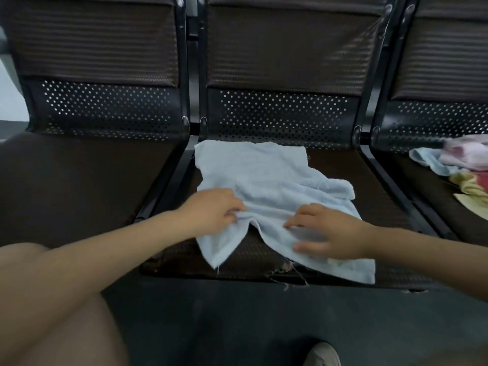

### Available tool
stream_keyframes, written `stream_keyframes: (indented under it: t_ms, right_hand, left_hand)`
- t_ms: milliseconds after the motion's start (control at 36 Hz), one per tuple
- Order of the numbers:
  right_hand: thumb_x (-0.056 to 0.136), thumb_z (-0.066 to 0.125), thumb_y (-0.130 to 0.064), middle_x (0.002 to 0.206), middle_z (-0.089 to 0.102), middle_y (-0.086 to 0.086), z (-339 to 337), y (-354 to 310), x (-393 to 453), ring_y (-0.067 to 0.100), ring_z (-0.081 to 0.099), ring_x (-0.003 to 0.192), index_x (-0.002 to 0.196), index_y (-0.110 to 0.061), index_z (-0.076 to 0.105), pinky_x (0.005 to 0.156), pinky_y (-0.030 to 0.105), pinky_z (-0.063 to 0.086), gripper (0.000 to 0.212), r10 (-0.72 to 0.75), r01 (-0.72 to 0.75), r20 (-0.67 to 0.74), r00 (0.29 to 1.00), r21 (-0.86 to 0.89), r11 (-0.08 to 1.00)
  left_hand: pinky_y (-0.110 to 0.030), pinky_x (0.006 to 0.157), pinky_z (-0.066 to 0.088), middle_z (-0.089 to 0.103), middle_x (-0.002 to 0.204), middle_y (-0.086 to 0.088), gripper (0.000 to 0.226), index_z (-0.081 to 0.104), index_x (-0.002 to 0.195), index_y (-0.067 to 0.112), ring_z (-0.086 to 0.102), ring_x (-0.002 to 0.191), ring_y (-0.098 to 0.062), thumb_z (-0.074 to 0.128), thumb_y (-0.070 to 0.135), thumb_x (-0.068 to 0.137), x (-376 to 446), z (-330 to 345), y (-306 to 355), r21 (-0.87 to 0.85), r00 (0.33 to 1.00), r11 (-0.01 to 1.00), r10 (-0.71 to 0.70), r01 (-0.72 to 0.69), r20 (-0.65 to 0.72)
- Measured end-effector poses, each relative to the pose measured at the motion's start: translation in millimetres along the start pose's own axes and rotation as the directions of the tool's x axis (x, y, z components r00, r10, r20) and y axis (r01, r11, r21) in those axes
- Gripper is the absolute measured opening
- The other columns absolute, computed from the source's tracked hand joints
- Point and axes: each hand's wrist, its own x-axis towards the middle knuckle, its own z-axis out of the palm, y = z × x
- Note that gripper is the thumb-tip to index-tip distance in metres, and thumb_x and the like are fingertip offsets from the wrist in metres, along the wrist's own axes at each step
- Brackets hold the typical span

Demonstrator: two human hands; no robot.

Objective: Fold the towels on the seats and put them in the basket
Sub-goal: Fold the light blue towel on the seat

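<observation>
Currently: pale blue towel [266,180], rumpled on middle seat [369,186]. Left hand [211,211] pinches a central ridge; right hand [330,233] presses flat at 5 o'clock. Advice: smooth outward, align edges before folding.

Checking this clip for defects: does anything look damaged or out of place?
Yes. The front edge of the dark perforated middle seat is torn, with frayed threads hanging, just under the pale blue towel. Both hands are on the towel: left hand pinches it, right hand presses flat.
</observation>
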Motion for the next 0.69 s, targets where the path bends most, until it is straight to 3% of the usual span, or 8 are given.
stream_keyframes:
  t_ms: [83,167,250,333,417,528,639,694]
  right_hand:
    - [0.085,0.034,-0.072,0.128,0.047,-0.013,0.7,4.8,8.1,0.007,0.041,0.121,0.135,-0.035,0.048,0.093,0.024,0.036,0.064,0.097,-0.099,-0.04,0.995,-0.047,0.994]
    - [0.076,0.024,-0.073,0.125,0.049,-0.013,-1.3,8.5,9.9,0.008,0.043,0.12,0.136,-0.033,0.047,0.095,0.032,0.042,0.076,0.124,-0.128,-0.115,0.986,-0.024,0.992]
    - [0.078,0.04,-0.072,0.107,0.051,-0.02,-5.1,0.4,12.9,0.0,0.047,0.101,0.125,-0.033,0.057,0.085,0.021,0.042,0.064,0.052,-0.042,-0.187,0.981,0.059,0.997]
    - [0.079,0.057,-0.066,0.095,0.05,-0.021,-7.5,-15.1,23.1,0.001,0.051,0.086,0.122,-0.038,0.057,0.073,0.014,0.039,0.051,0.023,-0.012,-0.099,0.995,0.11,0.994]
    - [0.081,0.06,-0.063,0.095,0.052,-0.021,-6.7,-24.8,33.7,0.001,0.053,0.086,0.127,-0.035,0.054,0.077,0.016,0.042,0.054,0.031,-0.025,-0.042,0.999,0.143,0.989]
    - [0.08,0.063,-0.062,0.096,0.059,-0.012,-6.6,-29.4,43.2,0.005,0.057,0.082,0.127,-0.034,0.05,0.078,0.026,0.05,0.056,0.094,-0.094,0.006,0.996,0.159,0.983]
    - [0.081,0.065,-0.056,0.083,0.054,-0.016,-2.9,-33.6,56.9,0.003,0.052,0.072,0.122,-0.031,0.052,0.064,0.022,0.041,0.049,0.107,-0.111,0.034,0.994,0.141,0.984]
    - [0.087,0.062,-0.048,0.088,0.055,-0.018,-2.6,-36.0,63.4,0.003,0.052,0.076,0.125,-0.028,0.051,0.066,0.021,0.039,0.044,0.138,-0.142,0.047,0.989,0.101,0.985]
  left_hand:
    - [-0.036,0.079,0.045,0.051,0.104,0.003,0.035,0.058,0.128,0.029,0.05,0.1,-0.019,0.05,0.022,0.095,2.2,-6.7,-10.1,0.087,0.992,0.996,-0.026,0.037,-0.123]
    - [-0.038,0.082,0.047,0.053,0.106,0.005,0.031,0.06,0.123,0.029,0.051,0.101,-0.016,0.052,0.028,0.094,-1.0,-9.4,-5.5,0.018,0.974,1.0,0.011,-0.007,-0.225]
    - [-0.037,0.082,0.049,0.053,0.101,0.013,0.033,0.06,0.12,0.035,0.051,0.099,-0.009,0.056,0.048,0.09,-6.0,-6.4,6.9,-0.036,0.988,0.999,0.024,-0.029,-0.149]
    - [-0.037,0.089,0.047,0.054,0.114,0.011,0.048,0.052,0.129,0.038,0.048,0.11,-0.01,0.058,0.056,0.085,-10.5,5.2,8.8,0.036,0.999,0.998,0.043,-0.042,-0.024]
    - [-0.036,0.088,0.046,0.059,0.113,0.01,0.033,0.06,0.122,0.034,0.051,0.109,-0.012,0.058,0.045,0.091,-10.9,15.7,3.5,0.01,0.986,0.992,0.125,-0.125,-0.109]
    - [-0.03,0.078,0.048,0.068,0.098,0.01,0.022,0.071,0.106,0.028,0.059,0.095,-0.014,0.06,0.02,0.089,-10.5,24.5,-1.6,-0.082,0.957,0.988,0.102,-0.128,-0.27]
    - [-0.03,0.082,0.047,0.07,0.101,0.005,0.029,0.07,0.111,0.026,0.06,0.096,-0.015,0.056,0.014,0.089,-4.4,21.2,-0.1,-0.153,0.972,0.985,0.04,-0.078,-0.233]
    - [-0.024,0.083,0.043,0.067,0.108,0.003,0.032,0.067,0.117,0.025,0.058,0.099,-0.012,0.051,0.011,0.092,0.5,14.1,3.0,-0.233,0.982,0.972,-0.018,-0.027,-0.189]
